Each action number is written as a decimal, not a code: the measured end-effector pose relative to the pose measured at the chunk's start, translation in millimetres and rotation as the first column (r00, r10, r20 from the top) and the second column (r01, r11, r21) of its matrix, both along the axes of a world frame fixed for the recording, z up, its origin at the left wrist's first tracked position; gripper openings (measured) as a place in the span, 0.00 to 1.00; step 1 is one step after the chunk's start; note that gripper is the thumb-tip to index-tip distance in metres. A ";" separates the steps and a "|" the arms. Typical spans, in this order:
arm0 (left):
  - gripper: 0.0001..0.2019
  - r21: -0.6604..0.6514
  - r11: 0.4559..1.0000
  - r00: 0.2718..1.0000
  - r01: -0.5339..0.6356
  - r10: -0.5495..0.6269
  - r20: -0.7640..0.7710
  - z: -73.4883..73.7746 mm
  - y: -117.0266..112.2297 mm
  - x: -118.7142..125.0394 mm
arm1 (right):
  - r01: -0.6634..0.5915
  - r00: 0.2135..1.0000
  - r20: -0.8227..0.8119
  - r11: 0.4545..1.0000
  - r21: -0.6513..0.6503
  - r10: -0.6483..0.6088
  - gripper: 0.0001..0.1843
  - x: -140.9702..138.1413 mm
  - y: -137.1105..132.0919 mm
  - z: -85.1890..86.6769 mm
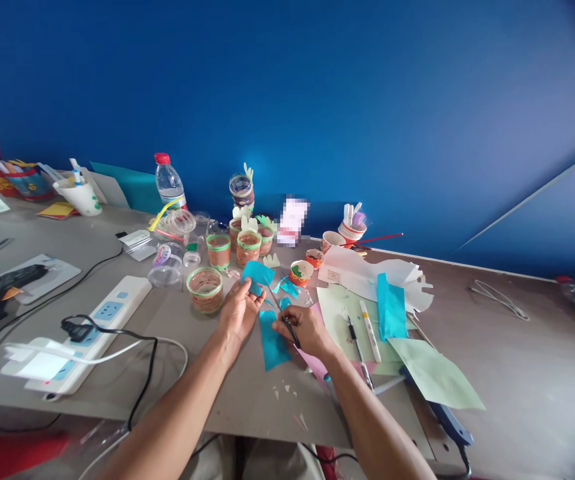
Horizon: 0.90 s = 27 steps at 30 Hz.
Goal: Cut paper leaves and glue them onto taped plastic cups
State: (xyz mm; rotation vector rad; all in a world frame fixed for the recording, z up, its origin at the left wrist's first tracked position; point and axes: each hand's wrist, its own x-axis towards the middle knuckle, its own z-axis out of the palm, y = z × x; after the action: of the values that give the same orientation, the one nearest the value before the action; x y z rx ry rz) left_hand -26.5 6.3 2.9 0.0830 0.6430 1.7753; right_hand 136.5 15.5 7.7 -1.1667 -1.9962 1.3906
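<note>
My left hand [237, 315] pinches a small piece of blue paper [258, 272] between thumb and fingers. Scissors [291, 329] with dark handles are gripped in my right hand [310, 328], their blades pointing up and left at the paper's lower right edge. Whether the blades touch it is hard to tell. Beneath my right hand lies a larger blue sheet [273, 350], and blue offcuts [290, 287] are just beyond the scissors. Left of my left hand stands a brown-wrapped cup [205, 293] with a green rim.
Several wrapped cups [218, 248], some with paper petals, stand behind my hands. Pens [370, 333] and pale green paper [437, 370] lie to the right. At left are a power strip [117, 307], cables and a glue gun [2, 290]. A water bottle [170, 180] stands near the wall.
</note>
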 end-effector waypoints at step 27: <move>0.11 -0.035 0.996 0.992 -0.081 0.077 -0.097 -7.9 4.6 -5.1 | -0.039 0.985 0.167 0.999 0.032 0.033 0.12 -1.2 -2.9 10.1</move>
State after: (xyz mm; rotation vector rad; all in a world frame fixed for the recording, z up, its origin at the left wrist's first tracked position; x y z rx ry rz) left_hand -31.7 10.8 -5.0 0.1175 0.7588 1.8425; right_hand 135.3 12.6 17.8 -1.2743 -2.1573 1.3077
